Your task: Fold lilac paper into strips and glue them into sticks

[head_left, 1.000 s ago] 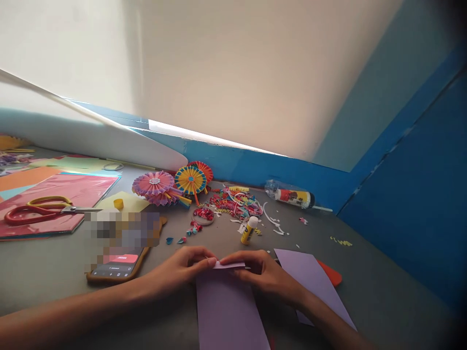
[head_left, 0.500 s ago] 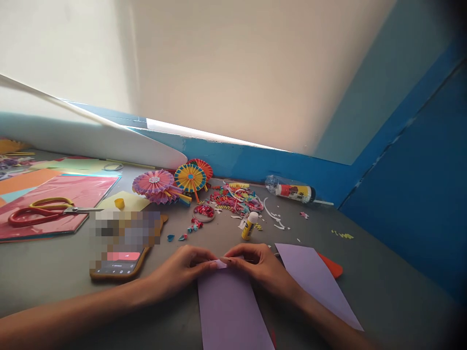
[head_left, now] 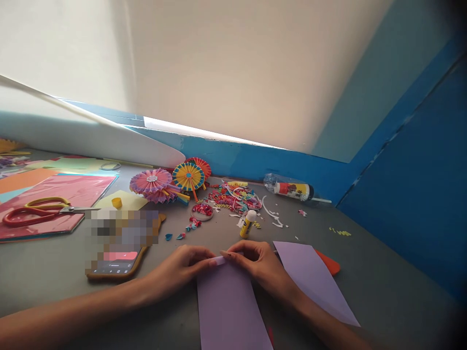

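A long strip of purple paper (head_left: 229, 306) runs toward me across the grey table. Its far end has a narrow folded edge, pinched from both sides. My left hand (head_left: 193, 262) is closed on the left part of this fold, thumb toward me. Close beside it, my right hand (head_left: 255, 260) grips the right part, with the fingertips of both hands nearly meeting. A second purple sheet (head_left: 314, 282) lies to the right, partly over an orange piece (head_left: 328, 262). Just beyond my hands, a yellow glue stick (head_left: 248, 224) with a white top stands upright.
Left lie a phone (head_left: 120, 262) in a brown case, scissors (head_left: 40, 209) on packaged pink paper (head_left: 91, 187), and a yellow cap (head_left: 116, 202). Behind are pleated paper rosettes (head_left: 151, 180), colourful scraps (head_left: 237, 197) and a glue bottle (head_left: 292, 188). A blue wall (head_left: 412, 209) bounds the right.
The folded edge now lies a little flatter under my fingers, and my right fingertips have shifted slightly on it. The whole view has drifted a little; the objects on the table stay put.
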`<state>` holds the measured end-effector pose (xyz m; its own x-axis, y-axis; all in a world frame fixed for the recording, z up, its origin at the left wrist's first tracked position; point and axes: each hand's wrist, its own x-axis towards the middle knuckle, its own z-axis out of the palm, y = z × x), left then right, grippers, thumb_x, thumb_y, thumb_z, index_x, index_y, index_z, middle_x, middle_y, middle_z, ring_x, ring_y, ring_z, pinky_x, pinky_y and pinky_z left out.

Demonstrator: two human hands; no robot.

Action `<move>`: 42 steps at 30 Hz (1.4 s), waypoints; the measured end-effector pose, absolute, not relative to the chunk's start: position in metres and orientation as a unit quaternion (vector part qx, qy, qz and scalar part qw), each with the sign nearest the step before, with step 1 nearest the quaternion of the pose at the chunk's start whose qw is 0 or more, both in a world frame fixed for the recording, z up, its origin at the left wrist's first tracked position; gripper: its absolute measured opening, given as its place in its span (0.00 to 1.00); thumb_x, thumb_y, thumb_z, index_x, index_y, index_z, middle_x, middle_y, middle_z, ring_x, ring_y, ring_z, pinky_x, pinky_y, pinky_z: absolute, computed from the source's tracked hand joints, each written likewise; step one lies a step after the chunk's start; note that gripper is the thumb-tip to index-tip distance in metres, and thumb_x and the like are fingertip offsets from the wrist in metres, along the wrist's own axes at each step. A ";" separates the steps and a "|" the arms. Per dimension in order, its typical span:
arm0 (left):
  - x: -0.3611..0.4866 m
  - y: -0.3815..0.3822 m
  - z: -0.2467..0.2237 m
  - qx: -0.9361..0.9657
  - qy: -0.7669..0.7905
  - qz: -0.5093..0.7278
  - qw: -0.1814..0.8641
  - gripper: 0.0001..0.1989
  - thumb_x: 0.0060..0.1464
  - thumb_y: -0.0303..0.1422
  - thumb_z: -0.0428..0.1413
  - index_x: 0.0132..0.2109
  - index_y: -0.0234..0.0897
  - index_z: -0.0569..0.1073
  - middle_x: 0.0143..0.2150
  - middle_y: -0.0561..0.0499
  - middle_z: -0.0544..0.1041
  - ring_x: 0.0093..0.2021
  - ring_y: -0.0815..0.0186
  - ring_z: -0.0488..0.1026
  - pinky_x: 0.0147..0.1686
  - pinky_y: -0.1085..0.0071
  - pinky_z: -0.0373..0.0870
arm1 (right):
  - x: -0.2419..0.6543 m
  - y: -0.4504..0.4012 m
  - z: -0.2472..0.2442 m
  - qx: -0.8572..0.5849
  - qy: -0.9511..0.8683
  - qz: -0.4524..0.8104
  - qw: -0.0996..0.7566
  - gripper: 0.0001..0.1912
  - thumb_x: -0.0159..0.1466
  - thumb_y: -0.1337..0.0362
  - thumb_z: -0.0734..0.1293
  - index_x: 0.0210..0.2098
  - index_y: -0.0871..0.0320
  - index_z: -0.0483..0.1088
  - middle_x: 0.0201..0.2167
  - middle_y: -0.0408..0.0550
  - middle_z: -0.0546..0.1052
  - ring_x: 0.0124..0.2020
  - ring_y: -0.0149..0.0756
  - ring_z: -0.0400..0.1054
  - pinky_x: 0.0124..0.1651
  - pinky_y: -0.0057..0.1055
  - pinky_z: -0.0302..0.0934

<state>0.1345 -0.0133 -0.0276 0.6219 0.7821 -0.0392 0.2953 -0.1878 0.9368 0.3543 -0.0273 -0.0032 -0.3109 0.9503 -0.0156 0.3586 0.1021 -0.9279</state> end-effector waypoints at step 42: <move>0.135 -0.012 -0.029 0.766 0.344 0.216 0.498 0.24 0.61 0.48 0.49 0.41 0.32 0.77 0.30 0.52 0.72 0.30 0.68 0.63 0.27 0.75 0.57 | 0.362 -0.021 -0.010 -0.499 -0.711 0.416 0.268 0.21 0.64 0.49 0.63 0.30 0.61 0.76 0.26 0.44 0.73 0.28 0.32 0.64 0.29 0.27 0.53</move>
<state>0.1348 -0.0115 -0.0288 0.6698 0.7425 -0.0119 0.3127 -0.2674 0.9114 0.3620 -0.0213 -0.0105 -0.3591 0.9327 -0.0337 0.4862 0.1561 -0.8598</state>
